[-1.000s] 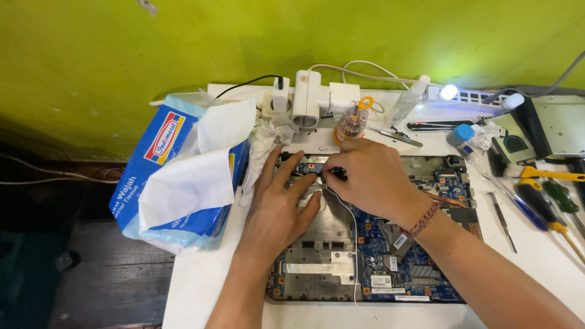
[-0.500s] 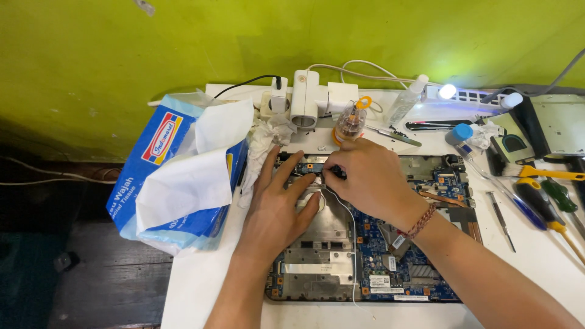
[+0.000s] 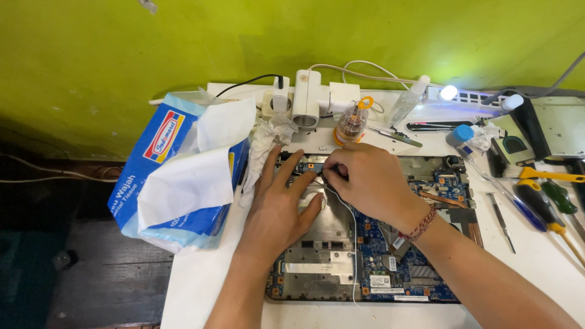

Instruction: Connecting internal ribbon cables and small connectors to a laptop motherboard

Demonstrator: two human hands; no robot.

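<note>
An opened laptop base with a blue circuit board (image 3: 420, 268) and a silver metal plate (image 3: 317, 256) lies on the white table. My left hand (image 3: 280, 204) rests flat on the plate, its fingers spread toward the board's far edge. My right hand (image 3: 365, 180) is curled over the far left part of the board, pinching a small dark thing at its fingertips; what it is I cannot make out. A thin white wire (image 3: 353, 244) runs from under that hand down across the board. A red bead bracelet (image 3: 423, 224) circles my right wrist.
A blue tissue pack (image 3: 177, 176) with white tissues hangs over the table's left edge. A white power strip with plugs (image 3: 304, 97) and a small clear bottle (image 3: 351, 122) stand behind the laptop. Screwdrivers (image 3: 548, 201), a brush and a lit lamp (image 3: 449, 92) lie at the right.
</note>
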